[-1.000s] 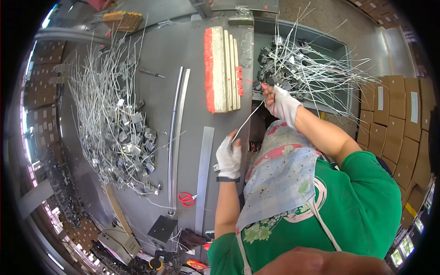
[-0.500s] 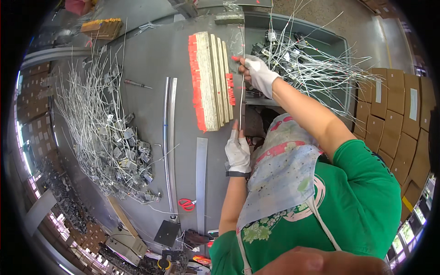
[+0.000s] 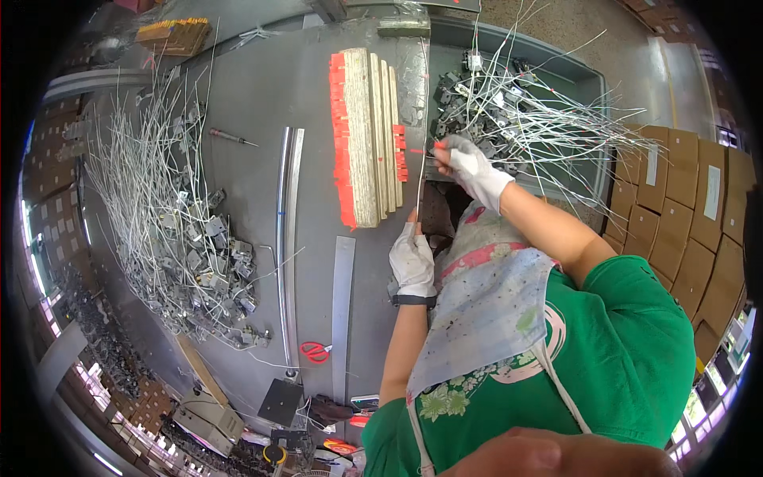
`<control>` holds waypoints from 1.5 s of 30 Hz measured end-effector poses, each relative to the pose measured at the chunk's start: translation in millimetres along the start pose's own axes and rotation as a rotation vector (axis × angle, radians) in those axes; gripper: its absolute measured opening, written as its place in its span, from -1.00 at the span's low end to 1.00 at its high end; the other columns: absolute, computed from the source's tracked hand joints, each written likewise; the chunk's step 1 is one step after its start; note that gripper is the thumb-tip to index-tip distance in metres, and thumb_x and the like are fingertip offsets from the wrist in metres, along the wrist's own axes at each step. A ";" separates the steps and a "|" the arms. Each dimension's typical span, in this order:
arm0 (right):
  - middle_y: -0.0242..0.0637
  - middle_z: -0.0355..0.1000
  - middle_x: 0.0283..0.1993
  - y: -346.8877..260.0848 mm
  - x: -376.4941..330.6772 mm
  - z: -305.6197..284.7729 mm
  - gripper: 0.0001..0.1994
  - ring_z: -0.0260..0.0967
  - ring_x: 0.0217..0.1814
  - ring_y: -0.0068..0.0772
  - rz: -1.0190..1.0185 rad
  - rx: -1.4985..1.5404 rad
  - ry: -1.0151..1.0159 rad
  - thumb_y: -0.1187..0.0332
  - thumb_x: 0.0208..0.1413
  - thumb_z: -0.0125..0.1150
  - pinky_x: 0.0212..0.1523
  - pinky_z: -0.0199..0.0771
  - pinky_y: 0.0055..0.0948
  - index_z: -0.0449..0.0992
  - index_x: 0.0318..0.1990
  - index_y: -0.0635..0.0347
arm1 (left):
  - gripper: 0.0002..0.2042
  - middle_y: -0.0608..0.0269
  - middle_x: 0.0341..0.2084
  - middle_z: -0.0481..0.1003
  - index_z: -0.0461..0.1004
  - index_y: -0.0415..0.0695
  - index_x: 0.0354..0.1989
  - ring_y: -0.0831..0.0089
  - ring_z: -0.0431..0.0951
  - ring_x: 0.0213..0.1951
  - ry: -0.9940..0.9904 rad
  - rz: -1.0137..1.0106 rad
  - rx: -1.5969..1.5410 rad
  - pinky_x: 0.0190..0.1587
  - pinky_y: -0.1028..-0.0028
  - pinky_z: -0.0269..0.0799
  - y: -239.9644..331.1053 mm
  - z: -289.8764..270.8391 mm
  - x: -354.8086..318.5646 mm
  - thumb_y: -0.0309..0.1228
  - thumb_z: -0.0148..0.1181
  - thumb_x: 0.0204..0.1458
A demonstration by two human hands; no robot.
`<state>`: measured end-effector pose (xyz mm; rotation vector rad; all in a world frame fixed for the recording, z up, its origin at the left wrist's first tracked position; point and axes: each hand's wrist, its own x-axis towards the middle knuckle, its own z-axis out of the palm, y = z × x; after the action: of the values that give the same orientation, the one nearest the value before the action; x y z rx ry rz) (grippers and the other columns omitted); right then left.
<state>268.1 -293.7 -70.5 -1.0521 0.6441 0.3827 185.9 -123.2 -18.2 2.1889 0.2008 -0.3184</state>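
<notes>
My left hand (image 3: 412,262), in a white glove with bare fingertips, pinches the lower part of a white wire (image 3: 422,127). The wire runs upward along the table's right edge. My right hand (image 3: 474,172), gloved alike, has its fingers pinched beside the wire, with a small red piece (image 3: 439,145) at the fingertips. Another short red strip (image 3: 416,151) lies at the wire, just left of those fingers. Left of the wire, a block of pale layered bars (image 3: 362,139) carries red tabs (image 3: 400,153) on its right edge and more along its left.
A grey bin (image 3: 600,99) of wired black parts stands at the right. Another heap of wired parts (image 3: 203,254) covers the table's left. Between lie metal strips (image 3: 342,310), red-handled scissors (image 3: 315,352) and a screwdriver (image 3: 230,136). Cardboard boxes (image 3: 675,191) are stacked far right.
My right hand has moved down and to the right, away from the bars' upper part. A red strip now shows at the wire. My left hand has stayed nearly in place.
</notes>
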 end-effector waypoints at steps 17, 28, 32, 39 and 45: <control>-0.40 0.35 -0.42 -22.8 -8.9 26.0 -0.76 0.34 -0.39 -0.58 0.204 0.011 -0.029 0.24 -0.02 0.21 -0.35 0.41 -0.59 0.39 -0.33 0.21 | -0.75 -0.06 -0.33 0.50 0.45 -0.16 -0.10 0.23 0.54 -0.24 -0.052 0.046 -0.085 -0.19 0.47 0.37 -11.0 -11.8 -4.0 -0.45 0.02 0.04; -0.52 0.32 -0.49 -48.4 -39.1 32.6 -0.74 0.26 -0.45 -0.75 -0.011 -0.265 -0.172 0.15 -0.02 0.18 -0.41 0.27 -0.75 0.44 -0.32 0.14 | -0.73 0.15 -0.22 0.49 0.39 -0.31 -0.06 0.50 0.45 -0.17 -0.047 0.000 -0.404 -0.08 0.57 0.28 -2.8 -30.6 -27.0 -0.50 -0.05 0.08; -0.50 0.33 -0.47 -52.5 -53.7 43.2 -0.73 0.26 -0.46 -0.73 0.026 -0.228 -0.096 0.15 -0.04 0.20 -0.41 0.26 -0.73 0.46 -0.33 0.17 | -0.74 0.20 -0.22 0.50 0.40 -0.29 -0.06 0.55 0.43 -0.17 -0.045 0.023 -0.467 -0.07 0.60 0.26 7.7 -42.0 -39.0 -0.50 -0.05 0.09; -0.49 0.35 -0.45 -64.7 -87.1 52.4 -0.82 0.26 -0.44 -0.70 -0.583 -0.859 -0.078 0.31 -0.01 0.15 -0.44 0.26 -0.63 0.46 -0.36 0.26 | -0.71 0.16 -0.15 0.46 0.36 -0.31 -0.02 0.52 0.40 -0.11 -0.067 0.091 -0.448 -0.01 0.58 0.23 7.7 -52.4 -62.8 -0.52 -0.09 0.09; -0.45 0.36 -0.44 -55.9 -120.2 64.6 -0.90 0.25 -0.43 -0.70 -0.482 -0.527 -0.112 0.43 -0.02 0.14 -0.38 0.23 -0.67 0.38 -0.38 0.24 | -0.73 0.17 -0.23 0.50 0.39 -0.26 -0.04 0.56 0.44 -0.17 0.049 0.166 -0.431 -0.08 0.61 0.27 -4.1 -55.4 -82.2 -0.54 -0.07 0.08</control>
<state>229.2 -260.5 67.8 -1.6288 0.1698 0.1861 115.1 -78.6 34.9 1.7731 0.1019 -0.1141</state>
